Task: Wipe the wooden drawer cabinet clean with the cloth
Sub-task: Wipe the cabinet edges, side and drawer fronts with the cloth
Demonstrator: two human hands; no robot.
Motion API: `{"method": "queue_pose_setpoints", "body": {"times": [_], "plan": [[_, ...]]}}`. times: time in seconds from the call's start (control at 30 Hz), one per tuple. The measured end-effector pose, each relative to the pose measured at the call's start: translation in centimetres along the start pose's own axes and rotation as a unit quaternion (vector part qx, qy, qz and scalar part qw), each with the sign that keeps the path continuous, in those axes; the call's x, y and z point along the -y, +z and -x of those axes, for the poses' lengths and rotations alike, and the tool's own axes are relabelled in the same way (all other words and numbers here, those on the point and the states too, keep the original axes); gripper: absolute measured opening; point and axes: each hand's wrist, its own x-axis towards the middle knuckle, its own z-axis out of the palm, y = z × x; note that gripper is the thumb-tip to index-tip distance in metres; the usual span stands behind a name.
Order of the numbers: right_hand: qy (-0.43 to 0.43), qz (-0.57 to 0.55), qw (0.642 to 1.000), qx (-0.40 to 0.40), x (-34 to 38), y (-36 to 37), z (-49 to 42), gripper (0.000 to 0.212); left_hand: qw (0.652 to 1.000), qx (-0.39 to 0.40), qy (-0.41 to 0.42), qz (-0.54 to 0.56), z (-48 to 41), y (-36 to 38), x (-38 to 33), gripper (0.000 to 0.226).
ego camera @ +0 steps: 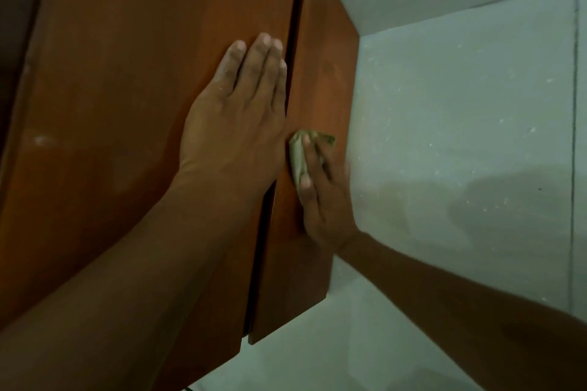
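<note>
Wiping step in hand. Left hand [235, 124] flat, fingers straight, braced on wide front of cabinet [127, 73]. Right hand [320, 197] grips bunched green cloth [298, 152], pressed on narrow right panel [320, 82] beside gap [293, 51]. Next, likely: firm strokes along panel, then pale smudge [41, 140] far left.

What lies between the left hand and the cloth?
In the head view, only the dark gap running down the cabinet separates the left hand from the cloth.
</note>
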Motion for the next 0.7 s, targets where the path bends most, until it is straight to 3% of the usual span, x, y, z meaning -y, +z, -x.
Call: {"method": "queue_pose_setpoints", "body": {"times": [0.2, 0.3, 0.37, 0.43, 0.53, 0.6, 0.7], "plan": [[0.127, -0.021, 0.986, -0.106, -3.2, -0.5, -11.6, 0.051, 1.000, 0.005, 0.000, 0.018, 0.0, -0.5, 0.0, 0.066], [0.266, -0.058, 0.955, -0.121, -4.7, -2.4, -16.5, 0.044, 1.000, 0.004, 0.003, 0.012, -0.1, -0.3, 0.1, 0.066], [0.312, -0.100, 0.935, -0.135, -5.0, -3.1, -17.8, 0.044, 1.000, 0.009, 0.005, 0.005, -0.1, -0.4, 0.1, 0.066], [0.301, -0.126, 0.926, -0.188, -2.8, -3.9, -16.3, 0.043, 1.000, 0.009, 0.005, 0.003, 0.0, -0.4, 0.0, 0.065], [0.174, -0.121, 0.949, -0.235, 2.0, -4.0, -7.7, 0.039, 1.000, 0.009, 0.006, -0.004, -0.1, -0.4, 0.0, 0.065], [0.101, -0.114, 0.975, -0.161, 4.4, -2.6, 0.9, 0.041, 1.000, 0.011, 0.003, -0.012, -0.1, -0.3, 0.1, 0.065], [0.072, -0.059, 0.996, -0.005, 5.2, 0.2, 10.2, 0.051, 1.000, 0.016, 0.004, -0.016, 0.1, -0.3, 0.1, 0.065]]}}
